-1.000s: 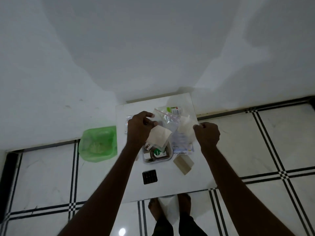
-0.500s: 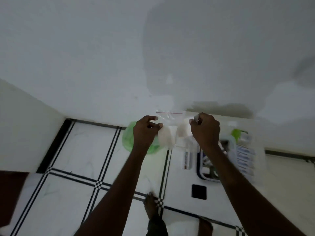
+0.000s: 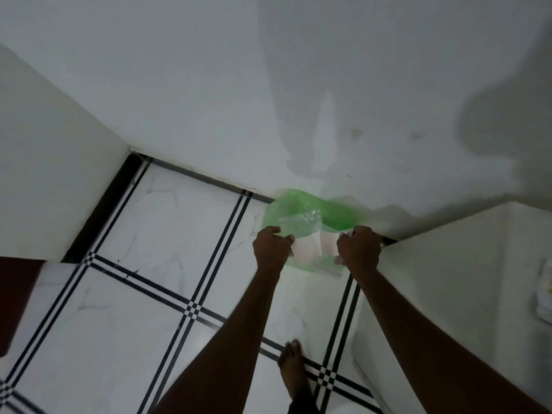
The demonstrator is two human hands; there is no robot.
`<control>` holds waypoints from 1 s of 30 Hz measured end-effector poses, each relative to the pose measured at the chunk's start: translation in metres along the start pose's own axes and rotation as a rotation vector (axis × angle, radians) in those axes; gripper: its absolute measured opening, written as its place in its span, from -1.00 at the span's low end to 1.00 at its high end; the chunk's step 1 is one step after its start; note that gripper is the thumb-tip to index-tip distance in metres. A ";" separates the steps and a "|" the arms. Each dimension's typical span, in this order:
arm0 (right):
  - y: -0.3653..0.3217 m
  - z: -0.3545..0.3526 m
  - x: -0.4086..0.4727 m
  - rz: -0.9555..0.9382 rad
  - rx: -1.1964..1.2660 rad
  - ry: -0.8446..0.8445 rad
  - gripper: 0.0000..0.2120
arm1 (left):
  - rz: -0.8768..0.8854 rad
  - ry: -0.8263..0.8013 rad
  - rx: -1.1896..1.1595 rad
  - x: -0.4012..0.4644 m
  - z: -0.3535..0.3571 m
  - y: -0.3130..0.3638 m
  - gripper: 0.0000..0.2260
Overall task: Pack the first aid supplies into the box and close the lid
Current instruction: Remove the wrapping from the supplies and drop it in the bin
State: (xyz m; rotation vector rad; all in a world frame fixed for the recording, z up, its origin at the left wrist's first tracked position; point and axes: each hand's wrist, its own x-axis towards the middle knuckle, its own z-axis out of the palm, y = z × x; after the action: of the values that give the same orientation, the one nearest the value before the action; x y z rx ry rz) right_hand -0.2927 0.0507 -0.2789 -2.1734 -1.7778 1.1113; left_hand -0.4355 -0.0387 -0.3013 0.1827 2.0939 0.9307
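Clear zip bag [image 3: 301, 231] with white pads inside, held in the air between two hands.

Left hand [image 3: 271, 245] pinches the bag's left edge; right hand [image 3: 358, 248] pinches its right edge. Behind and below: green plastic bag [image 3: 337, 216] on the tiled floor [image 3: 149, 264] against the wall. White table [image 3: 448, 279] at right; a bare foot [image 3: 294, 372] below.

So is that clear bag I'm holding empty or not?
Not empty. White pads show through the bag, held between left hand and right hand.
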 end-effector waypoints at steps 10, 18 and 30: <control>0.039 0.159 0.109 0.338 0.341 -0.265 -0.80 | -0.236 -0.195 -0.132 0.136 0.052 -0.079 -0.48; 0.021 0.139 0.089 0.330 0.541 -0.320 -0.85 | -0.215 -0.239 -0.288 0.115 0.038 -0.053 -0.93; -0.033 -0.099 -0.042 0.102 0.797 -0.169 -0.81 | 0.054 -0.381 -0.424 -0.105 0.017 0.097 -0.77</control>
State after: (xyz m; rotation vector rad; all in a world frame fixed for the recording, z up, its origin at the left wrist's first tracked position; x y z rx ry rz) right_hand -0.2614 0.0573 -0.1704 -1.7103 -0.9873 1.6905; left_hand -0.3716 -0.0042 -0.1768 0.1786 1.5158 1.2423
